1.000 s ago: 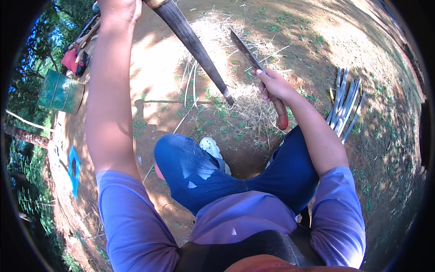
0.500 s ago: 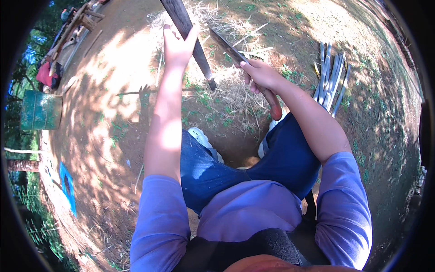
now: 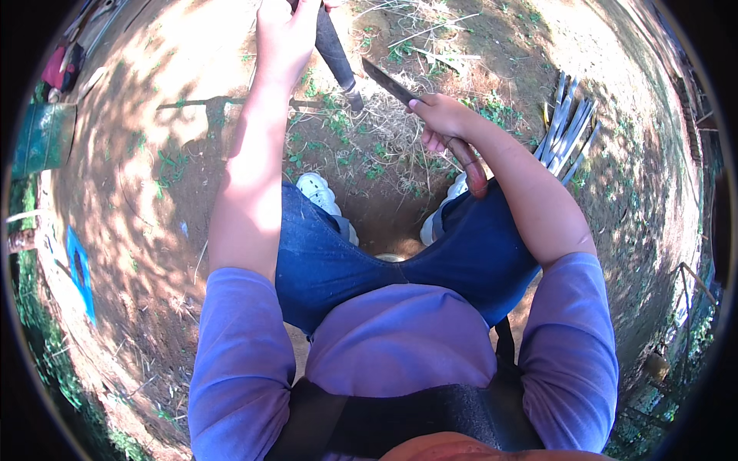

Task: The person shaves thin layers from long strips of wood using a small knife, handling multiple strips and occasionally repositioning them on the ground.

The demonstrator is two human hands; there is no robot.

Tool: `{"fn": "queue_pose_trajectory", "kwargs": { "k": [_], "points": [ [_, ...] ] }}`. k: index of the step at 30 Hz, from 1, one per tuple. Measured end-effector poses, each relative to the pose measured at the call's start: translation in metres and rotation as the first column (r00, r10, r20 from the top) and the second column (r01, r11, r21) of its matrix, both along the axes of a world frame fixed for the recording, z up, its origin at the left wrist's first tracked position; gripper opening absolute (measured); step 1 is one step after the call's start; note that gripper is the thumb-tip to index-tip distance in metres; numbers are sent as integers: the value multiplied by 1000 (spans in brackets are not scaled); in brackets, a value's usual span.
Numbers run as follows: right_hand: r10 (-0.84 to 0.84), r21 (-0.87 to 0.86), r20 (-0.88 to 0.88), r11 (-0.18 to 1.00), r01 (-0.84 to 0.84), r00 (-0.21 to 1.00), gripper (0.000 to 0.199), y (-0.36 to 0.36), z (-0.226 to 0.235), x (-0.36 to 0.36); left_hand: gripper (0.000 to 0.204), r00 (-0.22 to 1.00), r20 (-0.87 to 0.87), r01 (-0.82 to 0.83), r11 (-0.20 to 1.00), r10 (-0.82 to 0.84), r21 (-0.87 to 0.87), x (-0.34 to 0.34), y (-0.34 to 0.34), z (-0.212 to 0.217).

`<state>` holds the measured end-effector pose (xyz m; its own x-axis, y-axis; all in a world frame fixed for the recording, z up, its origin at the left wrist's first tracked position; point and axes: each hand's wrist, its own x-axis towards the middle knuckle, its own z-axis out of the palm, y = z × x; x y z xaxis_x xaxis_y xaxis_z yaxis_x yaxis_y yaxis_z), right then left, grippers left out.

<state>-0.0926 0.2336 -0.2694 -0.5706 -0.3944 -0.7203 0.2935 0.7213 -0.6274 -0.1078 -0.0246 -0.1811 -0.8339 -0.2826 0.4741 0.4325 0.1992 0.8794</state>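
My left hand (image 3: 286,34), at the top of the picture, is wrapped round a dark pole (image 3: 334,54). The pole's narrower end hangs down toward the ground, and its upper part is hidden by the hand or cut off by the picture's edge. In my right hand (image 3: 446,119) is a large knife with a dark blade (image 3: 388,82) and a curved reddish-brown handle (image 3: 475,175). Its blade points up and to the left, toward the pole's lower end but apart from it. Pale shavings (image 3: 396,119) are scattered on the ground below both.
I sit with knees apart, white shoes (image 3: 319,192) on bare earth. A bundle of dark, narrow strips (image 3: 567,127) lies to the right. At the left are a green drum (image 3: 42,138) and a blue object (image 3: 79,273). Small weeds (image 3: 496,111) grow around.
My left hand, with the pole, has moved up and away to the picture's top edge. The right hand holds the knife much as before. The whole view has shifted somewhat.
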Motion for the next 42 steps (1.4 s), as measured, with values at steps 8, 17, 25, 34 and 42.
{"fn": "queue_pose_trajectory", "kwargs": {
  "k": [8, 17, 25, 34, 42],
  "points": [
    [4, -18, -41, 1000, -4, 999, 48, -24, -2, -6, 16, 997, -10, -80, 996, 81, 43, 6, -20, -3],
    [-330, -84, -69, 942, 324, 941, 43, -33, -42, 28, 15, 1000, 11, 1, 958, -5, 287, 9, -12, -7],
    [-704, -303, 164, 631, 714, 691, 39, -91, -122, 98, 16, 1000, 25, 13, 972, -19, 235, -3, -6, -35],
    [-677, -458, -188, 701, 547, 711, 35, -145, -128, 103, 30, 919, -175, -386, 895, 353, -224, 7, -1, -43],
    [-543, 81, 122, 840, 537, 831, 35, -86, -239, 102, 25, 943, -144, -324, 927, 300, -188, -7, 6, -52]
  ]
}}
